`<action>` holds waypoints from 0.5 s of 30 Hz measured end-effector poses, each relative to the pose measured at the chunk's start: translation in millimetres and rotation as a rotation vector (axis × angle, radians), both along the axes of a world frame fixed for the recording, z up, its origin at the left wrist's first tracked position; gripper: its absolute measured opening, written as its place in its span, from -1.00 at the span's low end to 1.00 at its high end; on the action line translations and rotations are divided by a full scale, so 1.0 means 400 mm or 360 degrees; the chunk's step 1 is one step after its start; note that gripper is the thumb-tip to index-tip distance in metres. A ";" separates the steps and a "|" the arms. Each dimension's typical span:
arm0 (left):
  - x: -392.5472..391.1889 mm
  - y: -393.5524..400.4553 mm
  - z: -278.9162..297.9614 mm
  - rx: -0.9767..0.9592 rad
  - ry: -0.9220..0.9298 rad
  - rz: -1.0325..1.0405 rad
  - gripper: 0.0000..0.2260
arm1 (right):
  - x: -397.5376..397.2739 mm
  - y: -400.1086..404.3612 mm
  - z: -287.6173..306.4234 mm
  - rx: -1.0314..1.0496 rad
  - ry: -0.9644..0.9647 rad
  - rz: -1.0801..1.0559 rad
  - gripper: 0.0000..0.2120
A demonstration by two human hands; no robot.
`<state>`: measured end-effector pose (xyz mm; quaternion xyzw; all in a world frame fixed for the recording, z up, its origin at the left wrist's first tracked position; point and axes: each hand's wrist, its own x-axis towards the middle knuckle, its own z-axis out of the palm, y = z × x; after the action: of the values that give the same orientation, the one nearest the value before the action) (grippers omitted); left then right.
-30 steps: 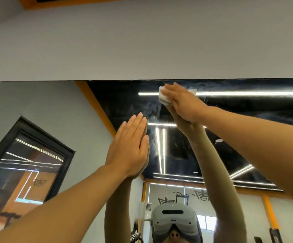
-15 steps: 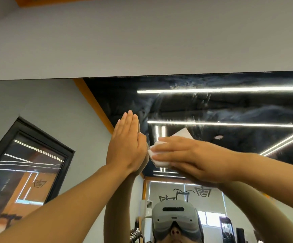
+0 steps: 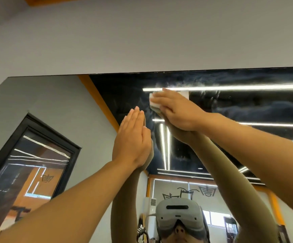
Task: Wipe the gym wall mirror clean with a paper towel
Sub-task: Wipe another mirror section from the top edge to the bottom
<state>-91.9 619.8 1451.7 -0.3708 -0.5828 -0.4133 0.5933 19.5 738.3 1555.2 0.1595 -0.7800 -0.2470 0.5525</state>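
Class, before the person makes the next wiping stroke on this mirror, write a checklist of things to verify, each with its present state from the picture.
1. Paper towel under the right hand: ok, the fingers press it flat on the glass.
2. Left hand bracing: ok, flat on the mirror, fingers straight, holding nothing.
3. Left hand apart from the towel: ok, it lies lower and to the left, not touching it.
4. Room to go higher: not ok, the towel is already close under the mirror's top edge; a sideways or downward stroke seems likelier.
5. Glass right of the towel clean: not ok, hazy streaks show there.
6. Towel's wiping face clean: cannot tell, it is against the glass.
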 end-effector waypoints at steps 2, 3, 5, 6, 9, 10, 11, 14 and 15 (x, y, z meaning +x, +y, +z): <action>-0.005 -0.002 -0.001 0.0040 -0.0014 -0.0065 -0.36 | 0.028 0.034 -0.073 0.0111 -0.0159 0.0023 -0.59; -0.006 -0.001 0.000 0.0038 -0.0016 -0.0061 -0.37 | 0.044 0.052 -0.113 0.0162 -0.0223 0.0025 -0.58; -0.005 0.001 0.002 0.0019 -0.0012 -0.0011 -0.37 | 0.083 0.088 -0.195 0.0298 -0.0316 -0.0025 -0.55; -0.004 0.002 0.003 0.0012 -0.0008 0.0034 -0.36 | 0.101 0.106 -0.228 0.0358 -0.0351 -0.0071 -0.53; 0.002 0.008 0.003 -0.0004 0.0050 0.0148 -0.37 | 0.138 0.154 -0.262 0.0423 -0.0426 -0.0207 -0.50; 0.003 0.011 0.004 -0.0035 0.0101 0.0179 -0.39 | 0.147 0.158 -0.254 0.0404 -0.0438 -0.0238 -0.50; 0.003 0.013 0.004 -0.0079 0.0164 0.0216 -0.41 | 0.152 0.160 -0.237 0.0378 -0.0430 -0.0258 -0.50; -0.003 0.015 0.004 -0.0162 0.0295 0.0271 -0.41 | 0.170 0.173 -0.137 0.0251 -0.0206 -0.0255 -0.50; -0.005 0.016 0.005 -0.0164 0.0304 0.0277 -0.40 | 0.180 0.185 -0.087 0.0155 -0.0104 -0.0234 -0.52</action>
<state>-93.8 626.1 1453.9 -0.3866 -0.5740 -0.2927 0.6599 91.5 812.3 1520.4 0.1366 -0.7941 -0.3192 0.4988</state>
